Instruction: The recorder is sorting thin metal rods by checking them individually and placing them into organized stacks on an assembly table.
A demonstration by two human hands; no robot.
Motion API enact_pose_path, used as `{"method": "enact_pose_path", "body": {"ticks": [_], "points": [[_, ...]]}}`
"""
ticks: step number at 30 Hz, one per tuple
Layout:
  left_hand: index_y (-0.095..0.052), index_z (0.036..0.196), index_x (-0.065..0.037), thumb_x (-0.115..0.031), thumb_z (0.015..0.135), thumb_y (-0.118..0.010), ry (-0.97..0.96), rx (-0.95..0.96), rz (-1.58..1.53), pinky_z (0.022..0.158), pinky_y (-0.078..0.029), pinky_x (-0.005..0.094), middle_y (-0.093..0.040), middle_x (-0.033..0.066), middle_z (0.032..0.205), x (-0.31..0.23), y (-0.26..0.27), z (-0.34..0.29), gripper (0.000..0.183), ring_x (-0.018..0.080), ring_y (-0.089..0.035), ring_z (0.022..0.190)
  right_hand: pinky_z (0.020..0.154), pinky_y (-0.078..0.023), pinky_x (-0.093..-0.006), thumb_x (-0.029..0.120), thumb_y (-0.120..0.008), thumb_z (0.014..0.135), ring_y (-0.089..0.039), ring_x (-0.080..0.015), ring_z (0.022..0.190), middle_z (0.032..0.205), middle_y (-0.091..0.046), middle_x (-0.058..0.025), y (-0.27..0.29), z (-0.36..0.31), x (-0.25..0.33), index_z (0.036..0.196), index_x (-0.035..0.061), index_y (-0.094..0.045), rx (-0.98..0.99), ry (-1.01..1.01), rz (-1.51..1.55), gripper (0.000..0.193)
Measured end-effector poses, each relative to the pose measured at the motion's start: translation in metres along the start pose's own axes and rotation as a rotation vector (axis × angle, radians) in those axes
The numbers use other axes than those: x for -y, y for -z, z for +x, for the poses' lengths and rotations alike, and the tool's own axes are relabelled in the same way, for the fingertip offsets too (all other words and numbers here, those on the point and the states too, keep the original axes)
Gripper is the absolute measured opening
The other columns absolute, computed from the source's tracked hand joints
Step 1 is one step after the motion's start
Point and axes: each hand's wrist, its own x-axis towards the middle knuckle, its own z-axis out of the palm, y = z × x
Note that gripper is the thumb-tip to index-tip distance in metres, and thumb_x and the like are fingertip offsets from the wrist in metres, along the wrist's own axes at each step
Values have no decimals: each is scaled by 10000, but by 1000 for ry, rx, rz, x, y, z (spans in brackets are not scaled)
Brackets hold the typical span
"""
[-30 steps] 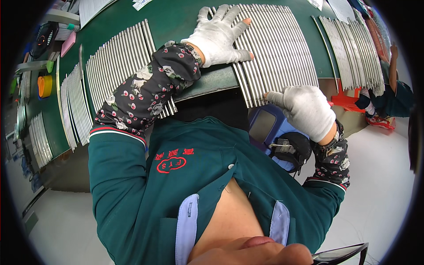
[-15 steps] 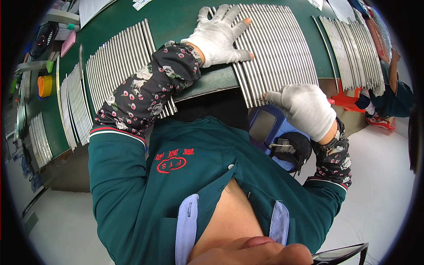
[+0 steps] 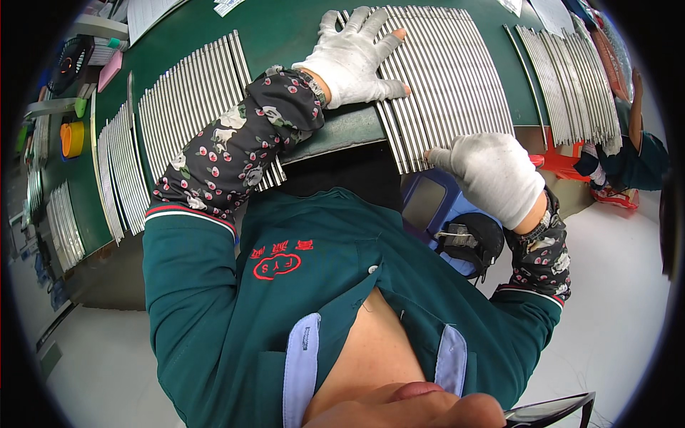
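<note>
Right hand (image 3: 492,175) moved up slightly, curled against near ends of metal rods (image 3: 446,78); left hand (image 3: 353,57) kept flat, spread wide on rods.

Gloved hands (image 3: 354,57) (image 3: 492,175) press a row of metal rods (image 3: 449,78) on a green table (image 3: 285,32).

The rods (image 3: 449,78) are bright polished metal, smooth and glossy, lying on a matt green table (image 3: 285,32). Both the left hand (image 3: 353,57) and right hand (image 3: 496,175) wear white knitted cloth gloves, soft and slightly rough, over floral fabric sleeves (image 3: 242,143).
</note>
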Motion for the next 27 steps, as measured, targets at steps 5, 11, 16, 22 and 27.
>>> {"method": "enact_pose_path", "body": {"ticks": [5,11,16,22,27], "points": [[-407,1426,-31,-580,804,-591,-29,-80,29,1132,-157,604,-288,291,1489,3,-8,0,850,426,-233,1412,560,-505,-343,60,-619,808,-623,-219,645,694,-574,-56,5,2,10,1204,194,-655,95,-44,-85,420],[-394,1435,-32,-584,809,-585,0,3,8,1135,-153,601,-274,291,1499,1,-2,1,856,426,-219,1420,541,-489,-323,136,-595,867,-605,-190,650,721,-530,-37,-9,-9,27,1264,223,-611,75,-135,-323,407],[-384,1443,-36,-582,811,-585,7,24,3,1140,-142,598,-264,292,1505,1,2,0,859,425,-208,1425,534,-475,-319,178,-580,892,-591,-178,657,734,-519,-31,-18,-13,35,1303,247,-590,57,-186,-339,417],[-329,1504,-192,-762,823,-442,36,-183,176,1161,-129,588,-220,154,1570,12,-43,7,895,319,-162,1469,505,-480,-306,28,-608,813,-545,-153,632,758,-461,-29,-38,-21,39,1469,337,-389,19,-220,-375,757],[-332,1503,-188,-760,825,-444,27,-186,173,1160,-125,592,-223,155,1569,15,-50,10,894,319,-161,1470,544,-480,-316,-16,-610,760,-541,-164,682,826,-480,-20,-58,-28,41,1462,328,-410,-127,-251,-375,807]]}}
